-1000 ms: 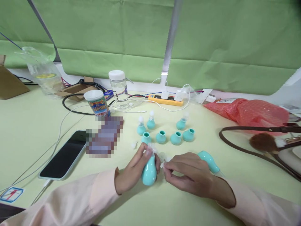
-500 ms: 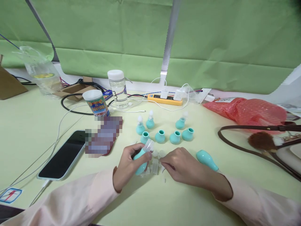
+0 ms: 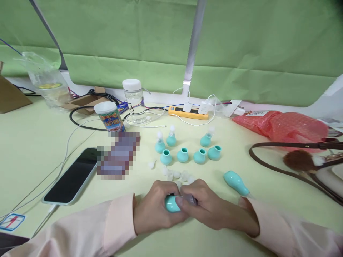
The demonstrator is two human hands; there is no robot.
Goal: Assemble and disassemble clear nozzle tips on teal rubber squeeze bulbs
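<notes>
My left hand (image 3: pixel 158 207) is wrapped round a teal squeeze bulb (image 3: pixel 172 203) held low over the table. My right hand (image 3: pixel 205 203) is closed against it from the other side, its fingers round a clear plastic nozzle (image 3: pixel 190 198) at the bulb's end; the join is hidden by the fingers. Just beyond the hands lie several small clear and whitish plastic parts (image 3: pixel 176 174), partly covered by them. Behind these stand open-necked teal bulbs (image 3: pixel 183 155), and further back teal bulbs with clear, white-tipped tops (image 3: pixel 160 145). A longer teal bulb (image 3: pixel 235 182) lies on its side, right of my right hand.
On the left lie a phone (image 3: pixel 73 176) on a cable and a blurred flat item (image 3: pixel 119 155). A paper cup (image 3: pixel 109 117), a water bottle (image 3: pixel 134 101) and a yellow power strip (image 3: pixel 187 113) stand behind. Red bubble wrap (image 3: pixel 289 128) and a bag strap (image 3: pixel 257 157) are at right.
My left hand has brought the bulb down and nearer, tipping it rightward. My right hand has left the small parts and closed on the bulb's clear nozzle.
</notes>
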